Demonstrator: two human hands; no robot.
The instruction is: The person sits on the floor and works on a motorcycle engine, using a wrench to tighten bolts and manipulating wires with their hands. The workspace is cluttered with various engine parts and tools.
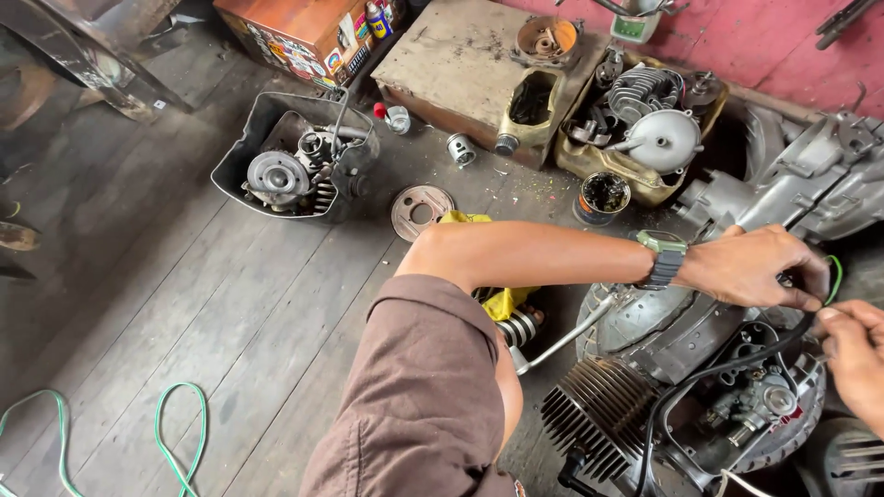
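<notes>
Bare plank floor (pixel 230 313) lies open at left; the finned engine (pixel 681 387) and parts tray (pixel 295 156) crowd the rest.

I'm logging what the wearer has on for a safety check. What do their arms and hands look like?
Both hands, the left hand and the right hand, are bare, with no gloves. The left arm has a short brown sleeve ending near the elbow, leaving the forearm uncovered. A wristwatch with a green case and dark strap sits on the left wrist. The right arm is mostly out of frame.
</notes>
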